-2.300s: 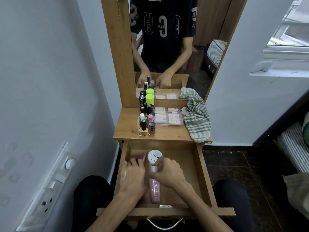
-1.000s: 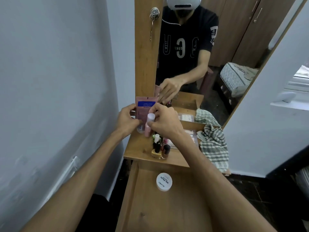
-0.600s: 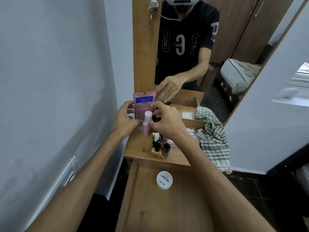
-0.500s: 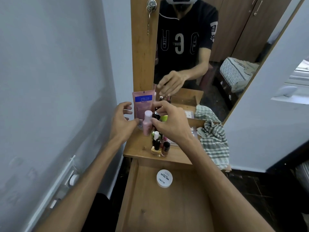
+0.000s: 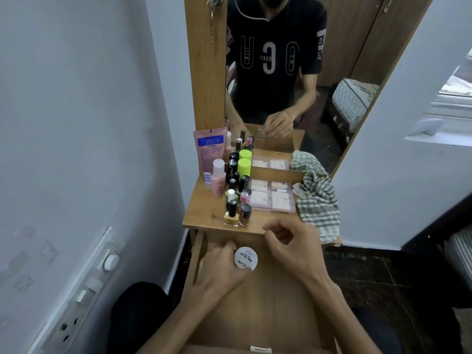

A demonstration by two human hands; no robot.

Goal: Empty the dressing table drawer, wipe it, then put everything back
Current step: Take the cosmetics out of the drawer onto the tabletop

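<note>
One item lies in the open drawer (image 5: 268, 310): a round white jar (image 5: 245, 258) with "NAIL POLISH" printed on its lid, resting on the wooden bottom toward the drawer's 12 o'clock end. The left hand (image 5: 219, 270) sits at the jar's 9 o'clock, fingertips against its rim and thumb beneath it at about 6 o'clock; whether the grip has closed cannot be told. The right hand (image 5: 293, 247) hovers at the jar's 2 o'clock, clear of it, fingers loosely curled with thumb and forefinger drawn toward each other, pinching nothing.

On the dressing table top (image 5: 204, 213), going left to right: one pink tube (image 5: 210, 149) with a blue label stands on its cap at the 10 o'clock corner; one small pink bottle (image 5: 218, 178) stands upright just in front of it; a tight cluster of nail polish bottles (image 5: 236, 203) follows, roughly nine, too crowded for an exact count, with one green-capped bottle (image 5: 244, 166) behind them; one flat clear case (image 5: 272, 198) lies beside the cluster, holding rows of pale pieces; one green checked cloth (image 5: 318, 203) lies crumpled at the 3 o'clock edge, hanging over it.

A mirror (image 5: 293, 72) rises behind the table in a wooden frame. A pale wall (image 5: 76, 123) with a switch panel (image 5: 84, 284) stands at 9 o'clock; dark floor tiles (image 5: 370, 277) lie at 4 o'clock.
</note>
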